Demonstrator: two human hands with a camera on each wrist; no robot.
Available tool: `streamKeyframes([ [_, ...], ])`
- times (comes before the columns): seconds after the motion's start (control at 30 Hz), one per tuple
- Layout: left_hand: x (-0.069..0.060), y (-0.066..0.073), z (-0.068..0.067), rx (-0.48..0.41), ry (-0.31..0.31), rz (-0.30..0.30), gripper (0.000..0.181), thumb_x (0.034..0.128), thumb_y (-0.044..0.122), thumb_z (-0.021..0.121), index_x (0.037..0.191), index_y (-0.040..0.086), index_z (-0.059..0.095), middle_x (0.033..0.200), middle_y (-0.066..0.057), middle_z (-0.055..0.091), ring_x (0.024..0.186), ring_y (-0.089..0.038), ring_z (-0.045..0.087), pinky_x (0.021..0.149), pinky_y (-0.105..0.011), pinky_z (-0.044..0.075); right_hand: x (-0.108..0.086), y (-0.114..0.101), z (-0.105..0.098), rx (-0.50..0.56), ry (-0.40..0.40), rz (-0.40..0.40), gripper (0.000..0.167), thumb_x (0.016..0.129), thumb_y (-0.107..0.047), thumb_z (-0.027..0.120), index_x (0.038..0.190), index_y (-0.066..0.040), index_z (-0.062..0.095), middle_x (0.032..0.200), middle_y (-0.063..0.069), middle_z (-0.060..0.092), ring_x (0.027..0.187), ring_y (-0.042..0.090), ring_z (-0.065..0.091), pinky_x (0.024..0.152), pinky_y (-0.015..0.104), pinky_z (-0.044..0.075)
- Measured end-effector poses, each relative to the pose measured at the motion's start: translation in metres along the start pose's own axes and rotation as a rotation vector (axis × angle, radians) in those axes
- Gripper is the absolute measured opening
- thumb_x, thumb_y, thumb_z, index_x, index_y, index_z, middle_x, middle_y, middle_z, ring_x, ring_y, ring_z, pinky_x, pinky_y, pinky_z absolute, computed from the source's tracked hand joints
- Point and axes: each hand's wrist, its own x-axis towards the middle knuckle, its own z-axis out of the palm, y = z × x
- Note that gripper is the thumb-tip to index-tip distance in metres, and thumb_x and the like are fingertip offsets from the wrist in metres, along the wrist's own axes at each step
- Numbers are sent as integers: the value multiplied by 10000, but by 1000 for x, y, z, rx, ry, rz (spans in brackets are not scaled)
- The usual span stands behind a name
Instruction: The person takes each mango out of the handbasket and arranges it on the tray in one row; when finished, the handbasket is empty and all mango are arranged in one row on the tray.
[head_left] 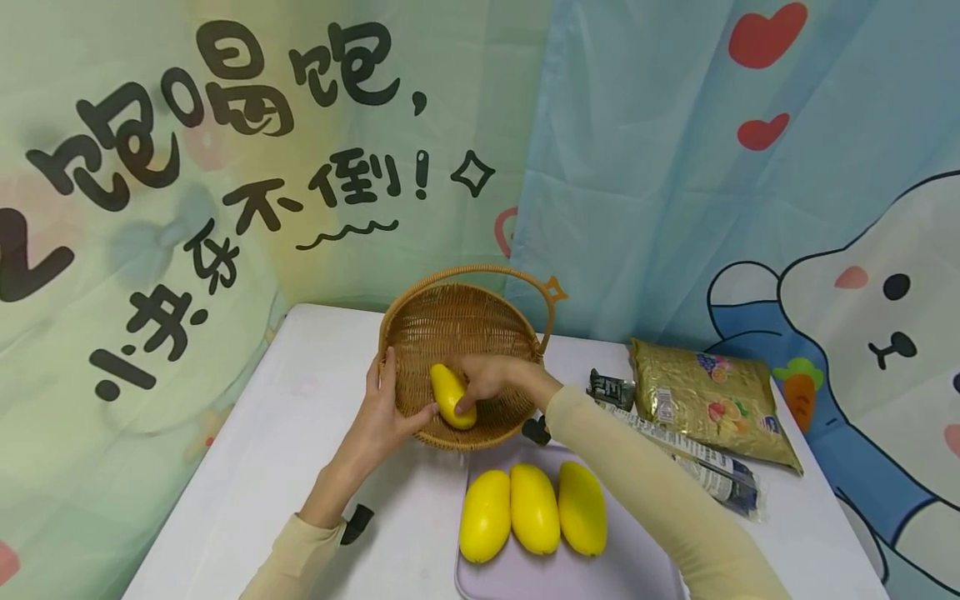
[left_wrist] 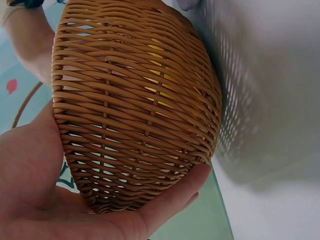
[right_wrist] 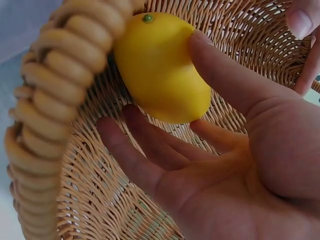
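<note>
A brown wicker basket (head_left: 495, 312) with a hooped handle stands tilted, its opening facing me. My left hand (head_left: 382, 425) grips its left rim; in the left wrist view the thumb and palm lie around the woven wall. Inside the basket is a yellow mango (head_left: 448, 392), with a small green stem spot in the right wrist view. My right hand (head_left: 483, 382) reaches into the basket and holds this mango, thumb against one side and fingers along the other. Three more mangoes, left (head_left: 484, 517), middle (head_left: 535, 510) and right (head_left: 582, 510), lie side by side on a pale purple tray (head_left: 540, 582).
A gold snack bag (head_left: 716, 408) lies at the back right of the white table (head_left: 300, 375). Beside it are a long clear-and-white package (head_left: 712, 475) and a small black packet (head_left: 611, 389). Printed curtains (head_left: 622, 167) hang behind the table.
</note>
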Motion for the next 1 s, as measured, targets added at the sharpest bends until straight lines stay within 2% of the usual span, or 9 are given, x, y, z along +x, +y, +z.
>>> streamKeyframes([
  [0.13, 0, 0, -1, -6, -1, 7, 1135, 896, 377, 775, 1628, 36, -23, 1662, -284, -27, 1407, -524, 391, 1109, -562, 424, 2, 0, 4, 22, 14, -39, 875, 891, -257, 792, 1585, -60, 297, 1553, 145, 446, 1439, 297, 415, 1211, 457, 321],
  [0.33, 1, -1, -1, -10, -8, 8, 1136, 896, 386, 772, 1628, 34, -22, 1661, -289, -31, 1420, -520, 373, 1120, -560, 413, 5, -3, 9, 37, 20, -57, 878, 894, -280, 788, 1584, -71, 287, 1478, 126, 487, 1348, 272, 471, 1175, 456, 363],
  [0.57, 1, -1, -2, -16, 1, 17, 1138, 888, 373, 783, 1628, 30, -11, 1662, -292, -24, 1397, -516, 409, 1112, -548, 426, 8, -8, 12, -8, 36, -85, 848, 874, -236, 802, 1562, -106, 323, 1391, 103, 535, 1143, 216, 538, 1029, 392, 472],
  [0.73, 1, -1, -1, -14, 4, 18, 1137, 888, 373, 783, 1627, 27, -7, 1662, -290, -20, 1390, -511, 422, 1104, -542, 437, 8, -7, 11, -4, 41, -76, 856, 871, -232, 808, 1570, -118, 326, 1466, 107, 504, 1185, 225, 532, 1048, 406, 468],
  [1.0, 0, -1, -2, -22, -9, 2, 1150, 890, 389, 780, 1630, 44, -30, 1667, -278, -46, 1378, -513, 437, 1082, -549, 457, -2, -4, -1, 22, 50, -53, 902, 890, -250, 790, 1611, -129, 261, 1567, 139, 429, 1369, 291, 465, 1158, 477, 381],
])
